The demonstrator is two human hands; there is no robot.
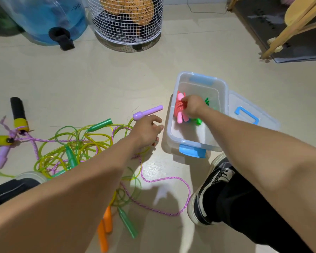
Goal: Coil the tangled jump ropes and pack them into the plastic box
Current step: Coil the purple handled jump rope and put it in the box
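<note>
A clear plastic box (175, 132) with blue latches stands open on the floor. My right hand (194, 106) is inside it, gripping a coiled pink jump rope (180, 110); a green rope (199, 121) lies beside it in the box. My left hand (147, 131) hovers over the floor just left of the box, fingers loosely curled, next to a purple handle (147, 112). A tangle of yellow-green and purple ropes (75, 145) spreads out on the floor to the left. Orange handles (104, 232) lie near my left forearm.
The box lid (250, 114) with a blue handle lies to the right of the box. A wire basket (126, 24) and a blue water jug (49, 19) stand at the back. Black-and-yellow handles (19, 114) lie far left. My shoe (212, 189) is near the box.
</note>
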